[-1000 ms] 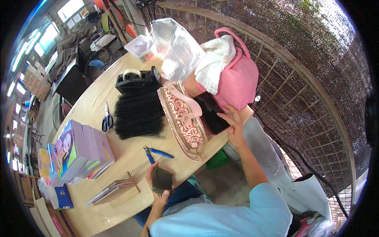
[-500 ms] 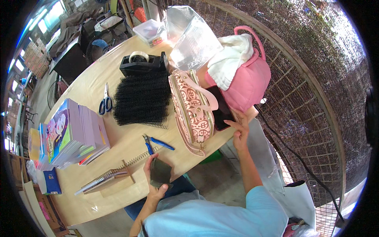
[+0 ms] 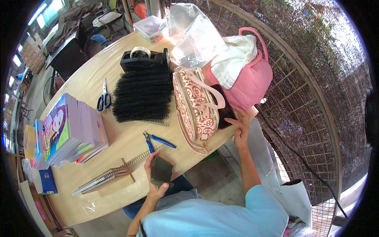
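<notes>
Close to the front table edge, my left hand is closed round a dark grey-green flat object with angular corners; its kind is unclear. My right hand reaches to the right table edge with its fingers stretched out. Its fingertips touch or nearly touch the lower end of a phone with a dark screen, lying partly under the handle of a pink patterned handbag. Beyond that hand sits a pink bag with a white cloth draped on it.
Blue-handled cutters, a wire coil by a wooden holder, scissors, a stack of black spiral coils, a tape dispenser, stacked notebooks and clear plastic bags lie around the table. Wire mesh stands at right.
My view has shifted slightly. My right fingers have moved a little at the phone's lower end, while my left hand keeps the dark object in nearly the same place.
</notes>
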Demonstrator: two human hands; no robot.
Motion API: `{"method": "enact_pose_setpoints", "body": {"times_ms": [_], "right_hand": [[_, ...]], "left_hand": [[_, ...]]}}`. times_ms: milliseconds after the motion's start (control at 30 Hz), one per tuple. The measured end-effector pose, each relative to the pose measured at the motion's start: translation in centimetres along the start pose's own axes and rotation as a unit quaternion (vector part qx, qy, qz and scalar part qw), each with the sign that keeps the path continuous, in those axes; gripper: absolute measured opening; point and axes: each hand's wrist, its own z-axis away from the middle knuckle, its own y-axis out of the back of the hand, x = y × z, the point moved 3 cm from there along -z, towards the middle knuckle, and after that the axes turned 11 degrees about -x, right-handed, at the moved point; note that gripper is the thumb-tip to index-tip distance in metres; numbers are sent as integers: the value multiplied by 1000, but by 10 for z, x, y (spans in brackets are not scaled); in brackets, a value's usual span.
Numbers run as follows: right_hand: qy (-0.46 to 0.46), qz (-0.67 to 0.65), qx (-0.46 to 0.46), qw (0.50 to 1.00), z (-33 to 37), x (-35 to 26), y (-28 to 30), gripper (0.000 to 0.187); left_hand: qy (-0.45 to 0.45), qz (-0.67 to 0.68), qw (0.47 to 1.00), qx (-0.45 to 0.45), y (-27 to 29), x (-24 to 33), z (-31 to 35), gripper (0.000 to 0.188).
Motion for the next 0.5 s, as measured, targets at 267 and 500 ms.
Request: {"method": "enact_pose_setpoints", "body": {"times_ms": [267, 500], "right_hand": [[-23, 14, 11, 1000, -3, -7, 1, 81], [-7, 8, 17, 1000, -1, -1, 1, 79]], "left_hand": [[11, 22, 1000, 5, -5, 9, -5, 116], [4, 31, 999, 9, -6, 10, -6, 116]]}}
